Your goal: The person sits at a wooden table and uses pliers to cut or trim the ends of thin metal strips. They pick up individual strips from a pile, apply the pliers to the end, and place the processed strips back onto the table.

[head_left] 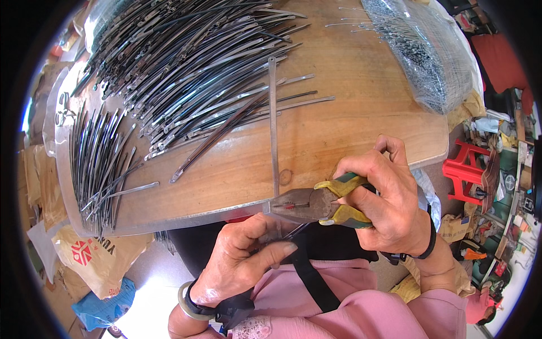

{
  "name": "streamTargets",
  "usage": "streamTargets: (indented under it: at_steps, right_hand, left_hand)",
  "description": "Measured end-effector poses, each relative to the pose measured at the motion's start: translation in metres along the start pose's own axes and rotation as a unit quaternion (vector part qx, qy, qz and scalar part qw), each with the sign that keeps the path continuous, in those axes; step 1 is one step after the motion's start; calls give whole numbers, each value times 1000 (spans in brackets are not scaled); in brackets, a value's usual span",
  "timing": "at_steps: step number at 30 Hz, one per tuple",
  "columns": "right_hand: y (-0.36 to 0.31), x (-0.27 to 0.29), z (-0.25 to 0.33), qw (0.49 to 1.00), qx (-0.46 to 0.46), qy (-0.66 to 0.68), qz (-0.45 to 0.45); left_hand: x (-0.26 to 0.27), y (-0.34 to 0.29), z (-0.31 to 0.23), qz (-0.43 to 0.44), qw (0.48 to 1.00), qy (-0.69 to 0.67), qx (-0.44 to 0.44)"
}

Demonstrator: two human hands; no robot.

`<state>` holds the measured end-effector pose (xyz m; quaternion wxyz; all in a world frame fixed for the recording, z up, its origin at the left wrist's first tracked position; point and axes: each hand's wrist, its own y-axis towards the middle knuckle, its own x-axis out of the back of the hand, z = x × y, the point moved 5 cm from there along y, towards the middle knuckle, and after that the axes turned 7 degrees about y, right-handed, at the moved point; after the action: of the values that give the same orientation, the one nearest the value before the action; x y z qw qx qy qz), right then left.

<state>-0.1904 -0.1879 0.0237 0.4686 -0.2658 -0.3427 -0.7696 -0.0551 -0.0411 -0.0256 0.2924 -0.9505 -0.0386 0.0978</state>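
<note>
My right hand [389,198] is closed around the yellow-and-green handles of a pair of pliers [302,204]. The jaw tips point left and meet a long, thin metal strip [274,124] at the table's front edge. This strip runs up over the tabletop and has a small hole at its far end. Just below the jaws, my left hand [243,254] pinches the strip's lower part between thumb and fingers. A short dark length of metal [296,230] sticks out beside the left thumb; whether it belongs to the same strip I cannot tell.
A large heap of metal strips [186,68] covers the wooden table's [350,113] far left. A smaller bunch [101,164] lies at the left edge. Thin wire pieces lie in a clear plastic bag [440,62] at the far right. A red stool [466,169] stands beyond the table.
</note>
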Motion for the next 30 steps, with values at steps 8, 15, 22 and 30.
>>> streamTargets:
  at_steps: [8,15,22,30]
  right_hand:
    - [-1,-1,-1,1000,7,-6,-8]
    - [0,-2,-1,1000,5,-4,-10]
    - [0,-3,-2,1000,4,-4,-6]
    - [-3,-6,-5,1000,12,7,-3]
  left_hand:
    - [0,1,3,-4,1000,-12,-4]
    - [0,1,3,-5,999,-31,-4]
    - [0,2,3,-1,1000,-27,-4]
    - [0,2,6,-4,1000,-29,0]
